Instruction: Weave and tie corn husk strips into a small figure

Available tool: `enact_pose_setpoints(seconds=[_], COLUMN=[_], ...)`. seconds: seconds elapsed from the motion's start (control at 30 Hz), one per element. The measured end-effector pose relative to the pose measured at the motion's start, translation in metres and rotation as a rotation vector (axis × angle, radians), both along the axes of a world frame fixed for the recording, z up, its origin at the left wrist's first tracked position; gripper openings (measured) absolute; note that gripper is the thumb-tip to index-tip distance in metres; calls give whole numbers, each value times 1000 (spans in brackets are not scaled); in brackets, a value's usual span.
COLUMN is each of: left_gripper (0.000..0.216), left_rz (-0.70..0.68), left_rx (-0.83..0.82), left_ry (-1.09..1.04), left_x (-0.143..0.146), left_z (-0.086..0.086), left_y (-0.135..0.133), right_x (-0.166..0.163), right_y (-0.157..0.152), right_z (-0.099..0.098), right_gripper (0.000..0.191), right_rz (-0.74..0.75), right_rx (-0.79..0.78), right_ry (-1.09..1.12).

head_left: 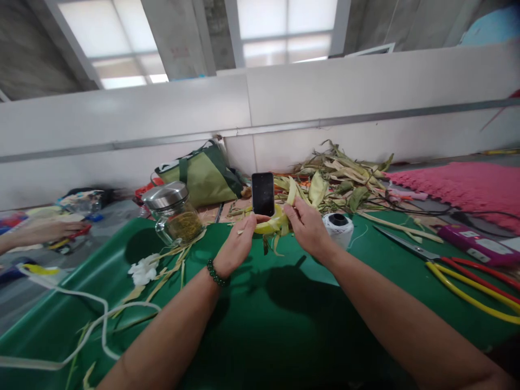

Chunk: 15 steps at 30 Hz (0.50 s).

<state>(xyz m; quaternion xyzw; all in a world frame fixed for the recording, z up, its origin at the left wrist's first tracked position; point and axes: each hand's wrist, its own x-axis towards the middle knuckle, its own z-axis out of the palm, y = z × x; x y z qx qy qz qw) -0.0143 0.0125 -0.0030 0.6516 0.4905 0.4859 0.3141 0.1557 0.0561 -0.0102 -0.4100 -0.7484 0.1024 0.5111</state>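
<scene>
Above the green mat, both hands hold a ring of yellow-green corn husk with loose ends hanging below it. My left hand, with a dark green bead bracelet at the wrist, grips the ring's near left side. My right hand pinches a pale husk strip at the ring's right side. Just behind the ring a dark-screened phone stands upright. A white spool of thread is to the right of my right hand. Fingertips are partly hidden.
A heap of dry corn husks lies against the wall. At left are a glass jar, a green bag, tissue and a white cord. Large scissors lie right. Another person's hand is far left.
</scene>
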Motion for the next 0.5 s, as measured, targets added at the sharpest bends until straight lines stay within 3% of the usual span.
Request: enact_pose_setpoints(seconds=[0.23, 0.37, 0.5], left_gripper=[47, 44, 37], left_rz=[0, -70, -88], left_rx=[-34, -40, 86], left_ry=[55, 102, 200], left_x=[-7, -5, 0], left_z=[9, 10, 7], left_y=[0, 1, -2], right_x=[6, 0, -3], right_y=[8, 0, -7], right_z=[1, 6, 10], right_gripper=[29, 29, 36], right_rz=[62, 337, 564], right_rx=[-109, -341, -591], right_ry=[122, 177, 142])
